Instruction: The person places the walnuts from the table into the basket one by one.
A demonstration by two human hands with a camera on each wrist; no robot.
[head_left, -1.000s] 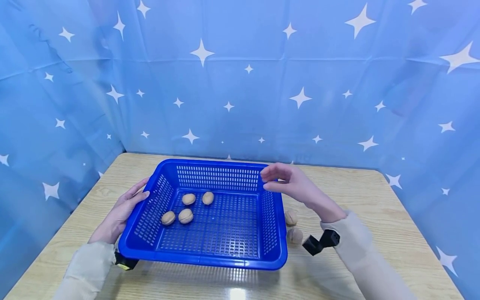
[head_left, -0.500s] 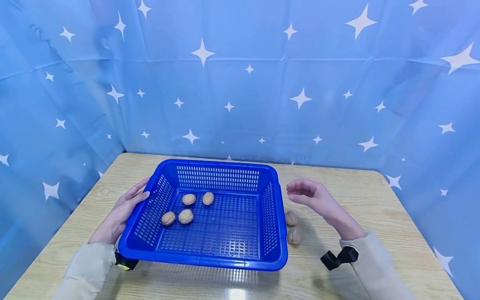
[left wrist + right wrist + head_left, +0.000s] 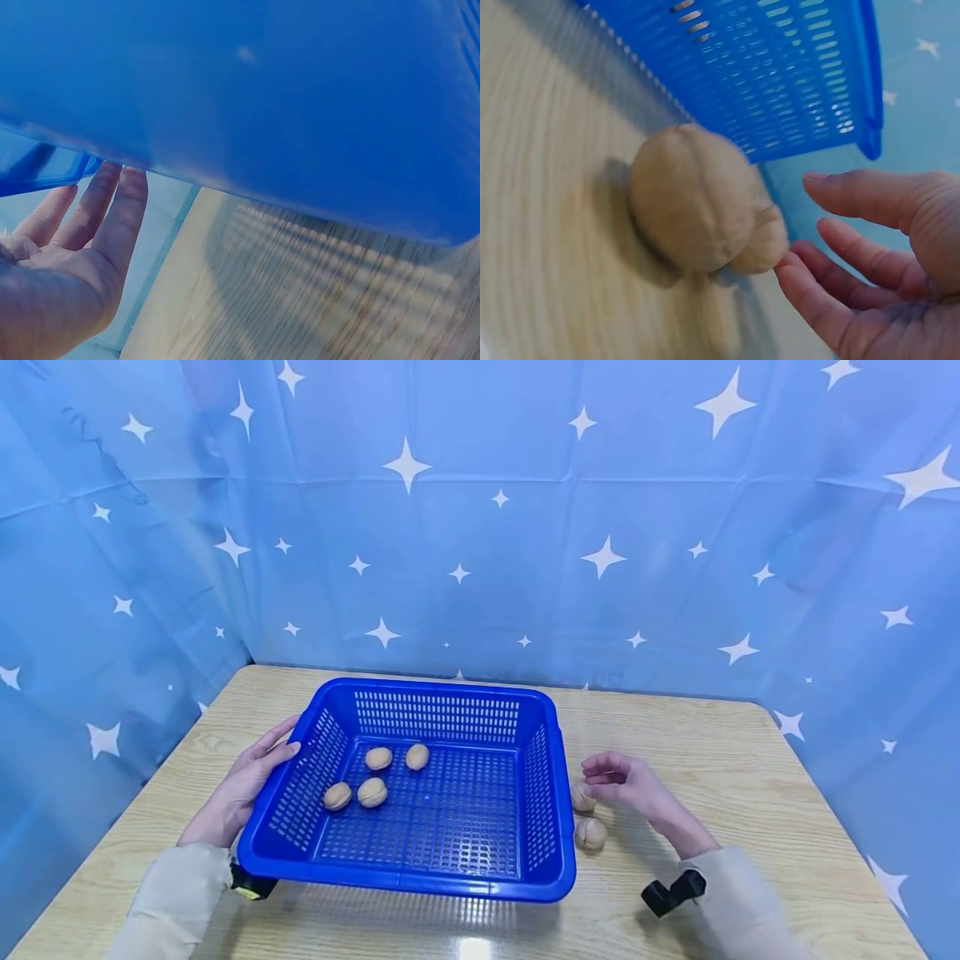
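Note:
A blue plastic basket [image 3: 408, 878] is held tilted over the table by my left hand [image 3: 238, 789], thumb over its left rim and fingers below. In the left wrist view those fingers [image 3: 129, 206] reach up against the basket's edge. Several walnuts [image 3: 372, 792] lie on the left part of the basket floor. To the right of the basket, two walnuts sit on the table: a nearer walnut [image 3: 591, 833] and a farther walnut [image 3: 582, 797]. My right hand [image 3: 630, 785] is at the farther one, thumb and fingers apart, fingertips right at its side [image 3: 761, 244].
The light wooden table [image 3: 720, 760] carries the basket's shadow beneath its front rim. A blue curtain with white stars [image 3: 480, 527] hangs behind and at both sides. A black wrist camera [image 3: 675, 893] sits on the right sleeve.
My right hand has moved from over the basket's right rim, out to the right, then down to the farther walnut on the table. The left hand and basket stay put.

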